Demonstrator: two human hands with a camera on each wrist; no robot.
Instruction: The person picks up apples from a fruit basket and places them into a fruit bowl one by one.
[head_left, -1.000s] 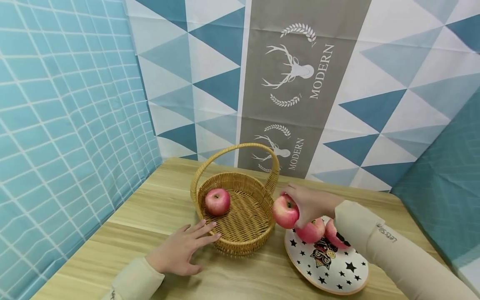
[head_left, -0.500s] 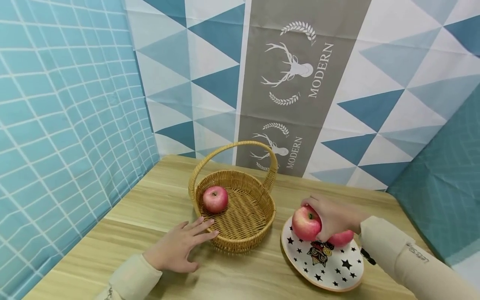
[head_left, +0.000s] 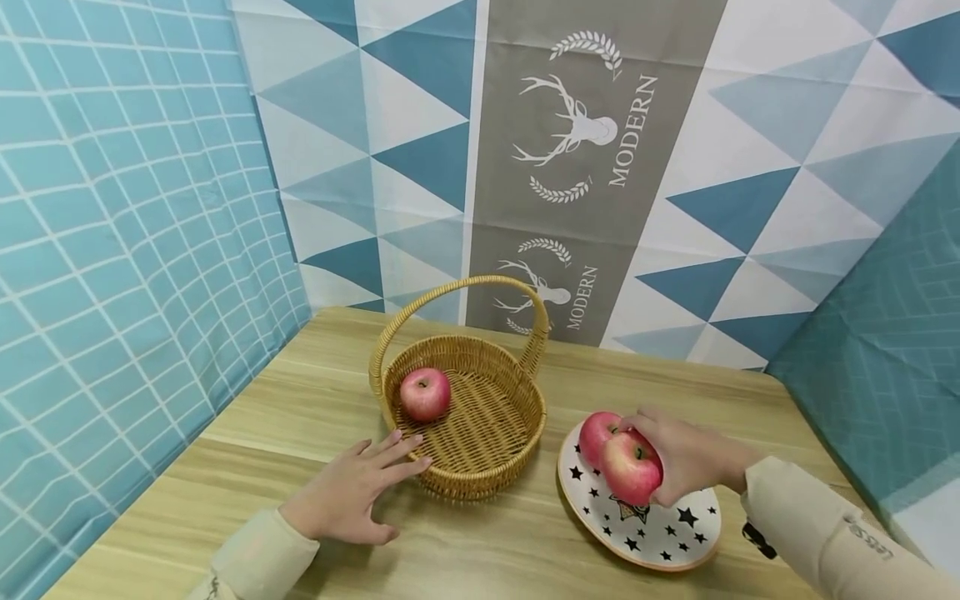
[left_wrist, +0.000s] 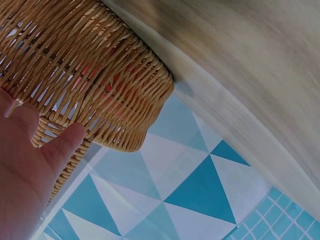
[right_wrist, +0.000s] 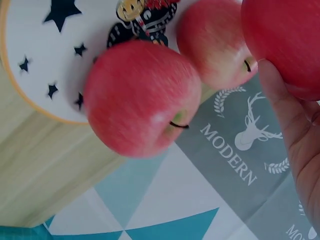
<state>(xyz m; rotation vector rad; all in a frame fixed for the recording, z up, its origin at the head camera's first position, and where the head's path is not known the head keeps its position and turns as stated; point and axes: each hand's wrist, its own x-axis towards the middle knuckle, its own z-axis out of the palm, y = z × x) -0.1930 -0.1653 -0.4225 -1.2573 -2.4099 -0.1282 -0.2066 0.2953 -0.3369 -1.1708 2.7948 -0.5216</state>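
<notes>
My right hand (head_left: 684, 457) grips a red apple (head_left: 628, 469) over the white plate (head_left: 637, 548) with black stars. Two more apples lie on that plate in the right wrist view, a nearer apple (right_wrist: 142, 97) and a farther apple (right_wrist: 212, 42); from the head, one is hidden behind my hand. My left hand (head_left: 351, 493) has its fingers spread, with the fingertips at the near left rim of a wicker basket (head_left: 480, 485). Inside the basket, against its left wall, sits one apple (head_left: 425, 394).
Both basket and plate stand on a wooden table (head_left: 450, 558). The basket's tall arched handle (head_left: 468, 281) rises over it. Patterned cloth (head_left: 420, 150) hangs behind the table, and blue checked cloth (head_left: 135, 208) along the left side.
My right hand has carried its apple rightward, from beside the basket's rim back over the plate. The left hand has stayed at the basket. The head view has shifted slightly.
</notes>
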